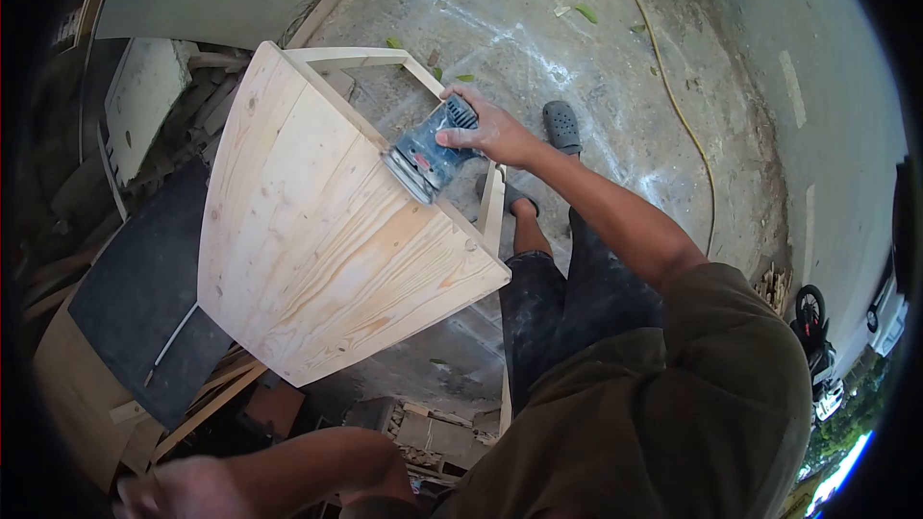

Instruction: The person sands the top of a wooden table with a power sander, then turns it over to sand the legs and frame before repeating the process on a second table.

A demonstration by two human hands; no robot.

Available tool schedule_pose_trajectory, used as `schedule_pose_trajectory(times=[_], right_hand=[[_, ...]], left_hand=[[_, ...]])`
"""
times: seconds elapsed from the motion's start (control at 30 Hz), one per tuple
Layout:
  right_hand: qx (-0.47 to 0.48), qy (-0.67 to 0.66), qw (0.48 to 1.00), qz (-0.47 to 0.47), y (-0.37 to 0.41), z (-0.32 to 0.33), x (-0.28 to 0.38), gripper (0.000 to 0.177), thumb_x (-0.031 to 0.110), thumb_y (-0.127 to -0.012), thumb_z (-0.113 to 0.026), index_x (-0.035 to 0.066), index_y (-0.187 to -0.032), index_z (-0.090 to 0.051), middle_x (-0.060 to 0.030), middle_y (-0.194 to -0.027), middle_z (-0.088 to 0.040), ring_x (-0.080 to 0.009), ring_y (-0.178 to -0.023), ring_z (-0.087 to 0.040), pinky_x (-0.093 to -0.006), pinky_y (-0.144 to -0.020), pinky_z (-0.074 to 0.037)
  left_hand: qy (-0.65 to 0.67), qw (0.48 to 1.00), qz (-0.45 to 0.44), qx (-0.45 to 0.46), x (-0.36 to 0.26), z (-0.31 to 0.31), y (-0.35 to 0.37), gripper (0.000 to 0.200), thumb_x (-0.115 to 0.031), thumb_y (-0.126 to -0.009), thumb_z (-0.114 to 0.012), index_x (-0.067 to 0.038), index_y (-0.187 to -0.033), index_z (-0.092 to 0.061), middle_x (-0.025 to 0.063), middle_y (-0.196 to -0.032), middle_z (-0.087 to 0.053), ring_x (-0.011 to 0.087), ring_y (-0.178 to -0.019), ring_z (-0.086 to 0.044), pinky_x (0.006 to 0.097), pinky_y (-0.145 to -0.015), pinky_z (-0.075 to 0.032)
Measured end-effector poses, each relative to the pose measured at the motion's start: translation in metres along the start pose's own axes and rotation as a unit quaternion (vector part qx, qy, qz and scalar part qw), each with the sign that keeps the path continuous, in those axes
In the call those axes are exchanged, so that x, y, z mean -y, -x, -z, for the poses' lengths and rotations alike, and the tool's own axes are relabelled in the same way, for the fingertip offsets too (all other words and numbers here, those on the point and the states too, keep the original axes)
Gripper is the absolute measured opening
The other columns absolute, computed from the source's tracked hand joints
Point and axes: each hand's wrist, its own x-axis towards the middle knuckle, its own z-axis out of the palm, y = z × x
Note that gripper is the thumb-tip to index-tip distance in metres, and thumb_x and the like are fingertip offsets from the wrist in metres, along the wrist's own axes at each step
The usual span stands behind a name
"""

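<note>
My right hand [486, 127] is wrapped round the dusty blue body of an electric sander [430, 152]. The sander's flat pad is at the edge of a pale wooden tabletop [317, 240] made of joined boards with visible grain and knots. Slim wooden legs [418, 72] of the same piece stick out beyond that edge. At the lower left, my left hand [183, 490] is away from the tabletop and smeared by motion. Its fingers are not clear, and I cannot make out anything in it.
A yellowish cord [663, 67] runs over the dusty concrete floor [538, 0]. Beside the tabletop lie a dark sheet [135, 279] and stacked wood scraps [216, 384]. My feet, in grey clogs [561, 125], stand near the legs. A motorcycle [812, 327] is parked at far right.
</note>
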Motion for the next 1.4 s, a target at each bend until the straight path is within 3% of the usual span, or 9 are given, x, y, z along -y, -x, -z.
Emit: schedule_pose_trajectory(times=[0.07, 0.13, 0.23, 0.27, 0.33, 0.5, 0.7, 1.07, 1.4], right_hand=[[-0.013, -0.017, 0.998, 0.051, -0.069, -0.010, 0.025, 0.092, 0.060, -0.081, -0.085, 0.012, -0.151, -0.051, -0.0158, -0.124, -0.066, -0.0240, -0.111, -0.064, -0.0358, -0.092, -0.053], [-0.007, -0.041, 0.998, 0.037, -0.124, -0.014, 0.055, 0.099, 0.061, -0.078, -0.088, 0.009, -0.154, -0.049, -0.0183, -0.124, -0.067, -0.0241, -0.098, -0.068, -0.0357, -0.073, -0.057], [0.005, -0.121, 0.992, 0.019, -0.184, -0.022, 0.073, 0.100, 0.053, -0.076, -0.092, 0.005, -0.152, -0.049, -0.0217, -0.129, -0.067, -0.0295, -0.105, -0.071, -0.0371, -0.075, -0.059], [0.007, -0.116, 0.993, 0.017, -0.190, -0.019, 0.072, 0.101, 0.053, -0.076, -0.092, 0.005, -0.153, -0.047, -0.0219, -0.128, -0.067, -0.0291, -0.100, -0.071, -0.0360, -0.069, -0.058], [0.015, -0.107, 0.994, 0.007, -0.192, -0.019, 0.072, 0.105, 0.054, -0.075, -0.092, 0.005, -0.155, -0.044, -0.0225, -0.126, -0.067, -0.0283, -0.092, -0.072, -0.0336, -0.058, -0.055], [0.069, -0.021, 0.997, 0.025, -0.079, 0.005, 0.048, 0.089, 0.056, -0.078, -0.090, 0.009, -0.141, -0.050, -0.0218, -0.133, -0.057, -0.0350, -0.127, -0.057, -0.0465, -0.111, -0.044], [0.039, -0.031, 0.999, -0.020, -0.035, -0.001, 0.028, 0.092, 0.059, -0.080, -0.088, 0.009, -0.147, -0.049, -0.0195, -0.132, -0.057, -0.0340, -0.128, -0.056, -0.0426, -0.111, -0.043], [-0.004, -0.014, 0.991, 0.130, -0.328, -0.036, 0.133, 0.092, 0.057, -0.076, -0.089, 0.000, -0.141, -0.056, -0.0275, -0.131, -0.066, -0.0392, -0.119, -0.066, -0.0432, -0.101, -0.052], [0.054, 0.018, 0.998, 0.039, -0.144, -0.007, 0.069, 0.093, 0.062, -0.076, -0.089, 0.010, -0.143, -0.050, -0.0171, -0.128, -0.061, -0.0286, -0.120, -0.060, -0.0392, -0.106, -0.047]], left_hand=[[-0.131, 0.940, 0.308, -0.063, 0.097, -0.056, 0.076, 0.047, -0.038, -0.114, -0.046, -0.001, -0.142, -0.052, 0.0192, -0.144, -0.057, 0.0354, -0.129, -0.058, 0.0422, -0.107, -0.050], [-0.196, 0.791, 0.577, 0.059, 0.197, -0.117, 0.171, 0.057, -0.042, -0.115, -0.045, 0.001, -0.153, -0.048, 0.0216, -0.157, -0.051, 0.0366, -0.142, -0.052, 0.0438, -0.118, -0.044], [-0.254, 0.637, 0.663, 0.300, 0.303, -0.174, 0.312, 0.069, -0.045, -0.114, -0.040, -0.002, -0.167, -0.028, 0.0203, -0.177, -0.017, 0.0408, -0.164, -0.007, 0.0505, -0.133, -0.016], [-0.333, 0.571, 0.710, 0.244, 0.289, -0.213, 0.303, 0.069, -0.054, -0.112, -0.042, -0.024, -0.171, -0.025, 0.0142, -0.180, 0.005, 0.0424, -0.165, 0.000, 0.0786, -0.123, -0.002], [-0.441, 0.539, 0.691, 0.195, 0.258, -0.241, 0.247, 0.070, -0.050, -0.113, -0.029, -0.011, -0.171, -0.020, 0.0180, -0.177, -0.018, 0.0473, -0.161, -0.017, 0.0732, -0.125, -0.015], [-0.374, 0.713, 0.544, 0.235, 0.312, -0.205, 0.267, 0.071, -0.053, -0.114, -0.022, -0.012, -0.171, -0.020, 0.0144, -0.179, -0.014, 0.0508, -0.162, -0.009, 0.0780, -0.121, -0.012], [-0.371, 0.741, 0.511, 0.226, 0.334, -0.201, 0.266, 0.072, -0.053, -0.114, -0.022, -0.008, -0.170, -0.022, 0.0173, -0.179, -0.014, 0.0488, -0.163, -0.008, 0.0738, -0.124, -0.009], [-0.353, 0.751, 0.503, 0.243, 0.335, -0.198, 0.265, 0.070, -0.047, -0.115, -0.025, -0.002, -0.169, -0.021, 0.0217, -0.178, -0.013, 0.0497, -0.163, -0.006, 0.0731, -0.124, -0.007], [-0.338, 0.813, 0.391, 0.269, 0.364, -0.185, 0.244, 0.066, -0.036, -0.110, -0.045, -0.001, -0.165, -0.030, 0.0247, -0.168, -0.032, 0.0478, -0.155, -0.025, 0.0662, -0.124, -0.016]])
